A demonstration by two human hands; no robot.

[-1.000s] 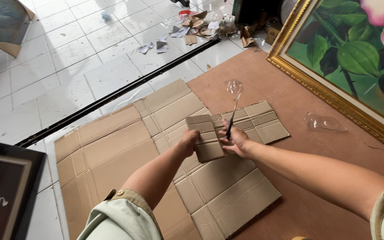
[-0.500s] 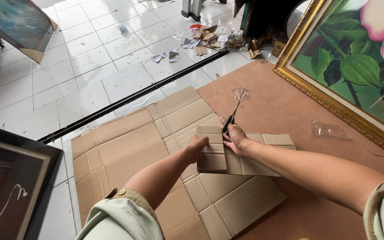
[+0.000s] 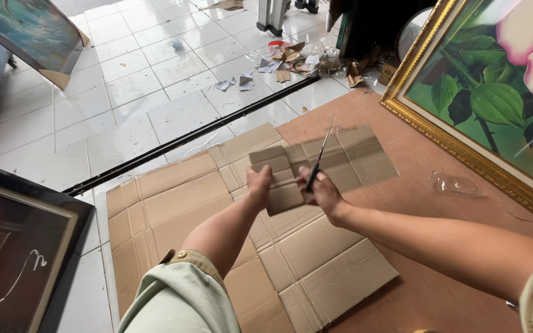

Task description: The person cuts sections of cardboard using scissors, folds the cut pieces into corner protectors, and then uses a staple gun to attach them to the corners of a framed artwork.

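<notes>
Cardboard piece: a brown, creased strip of corrugated cardboard [image 3: 325,163] is held up off the floor in the head view, tilted, with its far end hanging over the reddish-brown hardboard sheet [image 3: 414,216].
Left hand: the left hand [image 3: 259,183] is clamped on the near-left end of the strip, thumb on top, fingers tucked under it.
Right hand: the right hand [image 3: 322,190] is wrapped around the dark handles of a pair of long, thin steel scissors [image 3: 318,161], so it's closed on the tool. The blades point away and up, lying across the strip near its middle. Whether they're parted or shut can't really be told, they read as one thin line.
Underneath: a big flattened brown cardboard box [image 3: 174,209] is spread across white floor tiles [image 3: 124,92] and part of the hardboard.
Off to the right: a gold-framed painting of green leaves and a pink flower [image 3: 495,92] is lying just beside the work area.
Off to the left: a dark-framed picture [image 3: 13,246] sits at the near edge, another framed canvas [image 3: 26,31] further back.
Background junk: paper and cardboard scraps [image 3: 285,61] are piled by the doorway, and a crumpled bit of clear plastic [image 3: 458,185] is on the hardboard.
What could go sideways: the strip is only gripped at one end, so the floppy far end could sag or twist and the cut would probably wander off the crease. The left fingers are close to the blades too, so a slip there looks like a pinch or nick risk. The blade tips also aim toward the painting side, so a lunge could maybe scuff the frame.
</notes>
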